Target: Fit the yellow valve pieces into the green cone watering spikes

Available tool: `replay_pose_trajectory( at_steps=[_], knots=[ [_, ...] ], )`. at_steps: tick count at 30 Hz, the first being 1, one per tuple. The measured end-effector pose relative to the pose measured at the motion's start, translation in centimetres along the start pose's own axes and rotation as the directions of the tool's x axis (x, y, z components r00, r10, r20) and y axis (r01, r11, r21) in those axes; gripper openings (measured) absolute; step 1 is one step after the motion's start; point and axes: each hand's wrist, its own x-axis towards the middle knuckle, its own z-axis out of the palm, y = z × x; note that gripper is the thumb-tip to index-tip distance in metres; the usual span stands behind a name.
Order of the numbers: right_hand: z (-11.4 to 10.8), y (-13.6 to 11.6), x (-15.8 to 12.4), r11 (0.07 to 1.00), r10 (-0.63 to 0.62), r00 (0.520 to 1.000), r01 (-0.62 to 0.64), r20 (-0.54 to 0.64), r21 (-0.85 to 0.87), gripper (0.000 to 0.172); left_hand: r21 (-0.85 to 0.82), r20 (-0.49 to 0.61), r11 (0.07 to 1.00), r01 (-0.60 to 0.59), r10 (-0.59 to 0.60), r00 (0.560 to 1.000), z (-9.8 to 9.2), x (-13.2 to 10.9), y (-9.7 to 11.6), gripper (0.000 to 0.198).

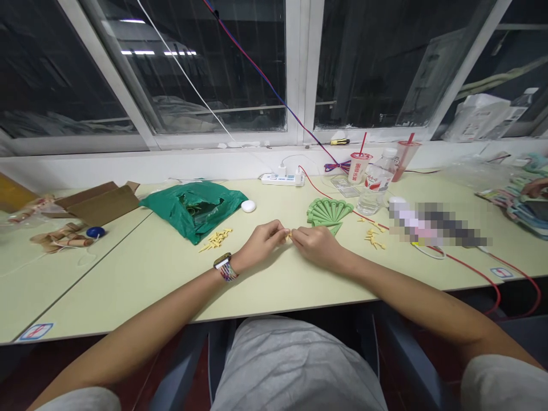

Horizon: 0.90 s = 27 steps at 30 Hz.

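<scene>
My left hand [269, 242] and my right hand [317, 244] meet over the middle of the table, fingertips pinched together. Between them a small yellow plastic piece [288, 236] shows, mostly covered by the fingers. A pile of similar yellow pieces [217, 240] lies left of my left hand, and a smaller scatter of yellow pieces [375, 237] lies right of my right hand. Just behind my right hand, green wedge-shaped plastic parts [329, 211] are spread like a fan.
A torn green plastic bag [171, 208], a white round object [248, 206] and a cardboard box [96, 202] stand left. A power strip [278, 179] lies behind. At right are a water bottle [377, 185], a cup [358, 168] and a red cable [466, 265]. Another person's hand [537, 187] shows far right.
</scene>
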Motion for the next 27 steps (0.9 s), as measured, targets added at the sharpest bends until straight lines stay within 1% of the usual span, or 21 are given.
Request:
replay_pose_trajectory(
  at_steps=[3,5,7,10,12,14,16,19,22,25,27],
  knots=[
    [-0.4,0.0,0.3,0.996,-0.059,0.996,0.055,-0.070,-0.065,0.026,0.026,-0.022,0.999,-0.047,0.047,0.999,0.2,-0.2,0.3,0.041],
    [-0.7,-0.1,0.4,0.993,-0.090,0.991,0.081,-0.101,-0.086,0.026,-0.003,-0.030,0.998,-0.064,0.064,0.998,0.4,-0.3,0.4,0.043],
    [-1.0,-0.2,0.4,0.988,-0.117,0.985,0.103,-0.127,-0.115,0.027,-0.047,-0.033,0.998,-0.052,0.050,0.998,0.6,-0.4,0.3,0.045],
    [-0.9,-0.3,0.5,0.979,-0.157,0.976,0.134,-0.148,-0.156,0.028,-0.113,-0.026,0.994,0.000,-0.003,1.000,0.8,-0.3,0.0,0.050],
    [-0.8,-0.3,0.5,0.979,-0.158,0.977,0.136,-0.146,-0.154,0.028,-0.122,-0.024,0.992,0.029,-0.032,0.999,0.9,-0.3,-0.1,0.054],
    [-0.6,-0.3,0.4,0.985,-0.132,0.984,0.117,-0.119,-0.126,0.027,-0.054,-0.011,0.999,0.008,-0.008,1.000,0.7,-0.3,-0.2,0.055],
    [-0.5,-0.3,0.3,0.993,-0.085,0.994,0.079,-0.065,-0.094,0.026,0.062,0.020,0.996,-0.068,0.067,0.998,0.3,-0.4,-0.1,0.051],
    [-0.6,-0.2,0.2,0.998,-0.005,1.000,0.005,0.003,-0.062,0.026,0.184,0.040,0.969,-0.163,0.158,0.987,-0.3,-0.6,0.2,0.037],
    [-0.8,-0.1,0.2,0.999,0.023,1.000,-0.023,-0.006,-0.040,0.027,0.251,0.021,0.946,-0.206,0.207,0.978,-0.6,-0.6,0.3,0.030],
    [-0.9,-0.1,0.2,0.999,0.018,0.999,-0.019,-0.031,-0.026,0.027,0.269,0.039,0.935,-0.231,0.229,0.973,-0.6,-0.5,0.4,0.037],
    [-0.9,-0.1,0.2,1.000,0.019,0.999,-0.019,-0.028,-0.023,0.028,0.263,0.043,0.941,-0.214,0.211,0.977,-0.5,-0.4,0.3,0.044]
  ],
)
